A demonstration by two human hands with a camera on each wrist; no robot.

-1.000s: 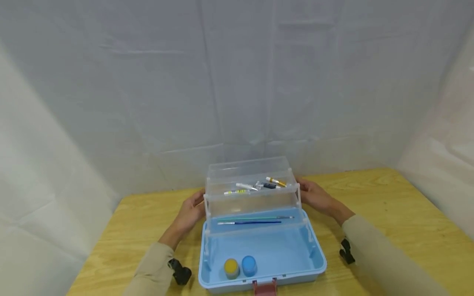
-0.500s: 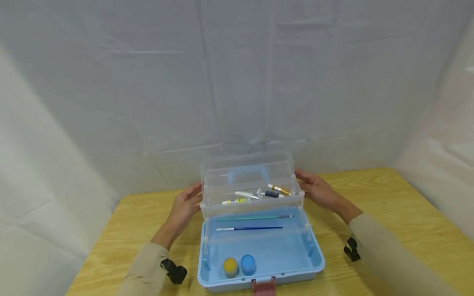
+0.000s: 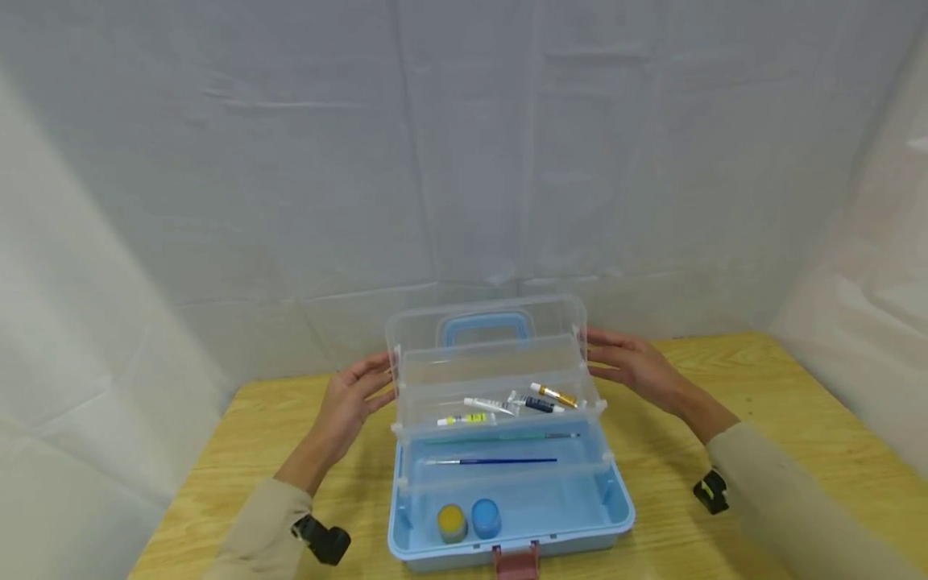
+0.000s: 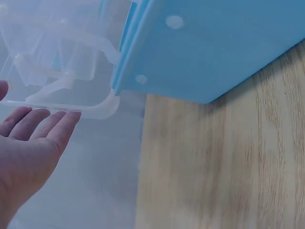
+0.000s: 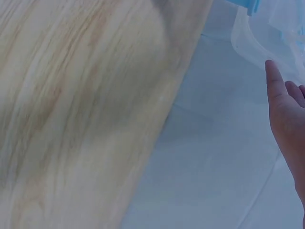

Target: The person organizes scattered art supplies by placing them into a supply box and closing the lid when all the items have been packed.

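Both hands, left [image 3: 355, 395] and right [image 3: 631, 366], flat-fingered against clear hinged plastic lid [image 3: 486, 326] of light-blue storage box [image 3: 507, 515]; best to press evenly on both ends.

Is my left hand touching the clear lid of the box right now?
Cannot tell. In the left wrist view, the left hand has straight fingertips right at the clear lid edge; no plain gap or contact shows.

The case's red latch [image 3: 516, 560] is cut off at the bottom edge; the paint tubes' [image 3: 507, 401] labels are too small to read.
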